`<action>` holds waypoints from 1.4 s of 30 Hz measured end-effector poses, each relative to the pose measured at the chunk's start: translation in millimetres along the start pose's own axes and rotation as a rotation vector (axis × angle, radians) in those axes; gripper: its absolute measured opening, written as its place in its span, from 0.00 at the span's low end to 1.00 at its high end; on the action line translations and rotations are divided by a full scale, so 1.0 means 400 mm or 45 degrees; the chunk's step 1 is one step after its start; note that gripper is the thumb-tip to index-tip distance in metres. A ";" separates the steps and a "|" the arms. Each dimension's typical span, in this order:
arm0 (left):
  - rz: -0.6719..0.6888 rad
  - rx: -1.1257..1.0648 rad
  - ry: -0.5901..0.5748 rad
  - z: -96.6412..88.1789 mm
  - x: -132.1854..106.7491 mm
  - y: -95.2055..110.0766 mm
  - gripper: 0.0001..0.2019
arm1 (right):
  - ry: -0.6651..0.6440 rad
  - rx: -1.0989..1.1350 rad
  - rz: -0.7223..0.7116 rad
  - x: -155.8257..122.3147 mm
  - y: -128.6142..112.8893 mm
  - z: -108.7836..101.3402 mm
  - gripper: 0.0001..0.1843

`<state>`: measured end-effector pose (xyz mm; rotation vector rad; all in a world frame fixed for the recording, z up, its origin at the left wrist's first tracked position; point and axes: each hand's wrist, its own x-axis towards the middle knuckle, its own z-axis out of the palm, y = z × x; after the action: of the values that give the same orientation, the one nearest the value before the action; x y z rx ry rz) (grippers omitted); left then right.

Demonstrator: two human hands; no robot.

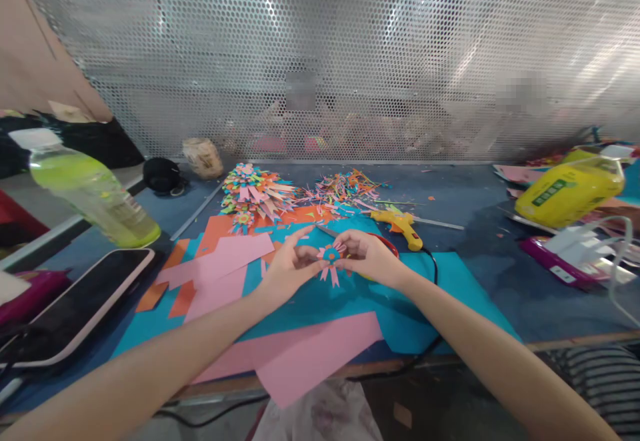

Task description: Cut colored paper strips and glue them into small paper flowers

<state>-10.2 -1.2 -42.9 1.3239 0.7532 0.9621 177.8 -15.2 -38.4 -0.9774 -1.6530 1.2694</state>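
Between my two hands is a small pink and blue paper rosette (331,255) with an orange centre and pink ribbon tails hanging down. My left hand (293,262) pinches its left edge between thumb and fingers. On the opposite side my right hand (367,255) grips the rosette in the same way. Under and behind the hands lie scissors with red handles (387,243), partly covered by my right hand. Blue paper sheets (320,311) spread beneath, with pink paper (320,354) nearer to me.
A heap of finished paper rosettes (257,194) lies behind, beside paper scraps (345,187). A yellow glue gun (400,225) rests to the right, its cord running forward. Drink bottles (90,187) stand left and lie right, near a phone (80,304) and a purple power strip (565,261).
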 end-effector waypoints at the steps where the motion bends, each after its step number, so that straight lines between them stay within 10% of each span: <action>1: 0.016 -0.001 -0.013 0.000 -0.002 0.000 0.34 | 0.000 -0.006 0.000 0.000 0.000 0.000 0.18; 42: 0.060 0.011 -0.062 -0.003 -0.006 -0.006 0.40 | 0.117 -0.194 -0.009 -0.009 -0.017 -0.008 0.12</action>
<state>-12.0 -3.0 -45.5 1.3726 0.6924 0.9614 181.3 -18.7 -31.9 -1.1035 -1.6992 1.0897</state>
